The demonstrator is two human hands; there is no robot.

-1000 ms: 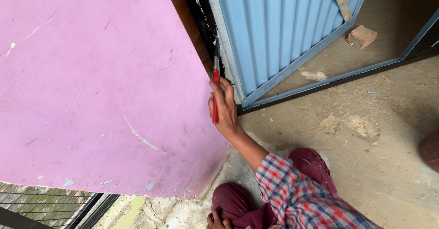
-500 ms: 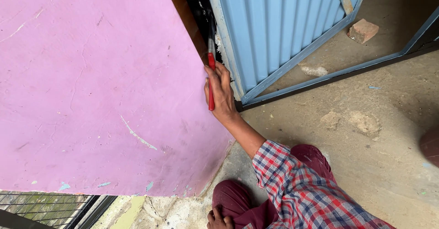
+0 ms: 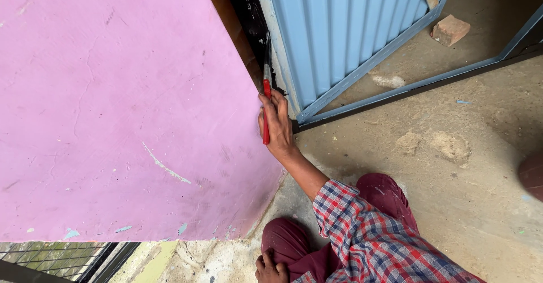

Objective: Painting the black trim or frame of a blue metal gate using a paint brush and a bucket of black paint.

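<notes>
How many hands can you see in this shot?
2: the right hand grips a red-handled brush at the pink wall's edge; the left hand rests by the knee at the bottom.

Probably a house yard: pink plastered wall (image 3: 113,107), blue corrugated metal gate (image 3: 345,28), dusty concrete ground (image 3: 452,204).

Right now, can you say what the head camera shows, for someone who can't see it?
A right hand holds a red-handled paintbrush against a black door frame, between a pink wall and a blue corrugated metal door. The left hand rests on a maroon-trousered knee.
</notes>
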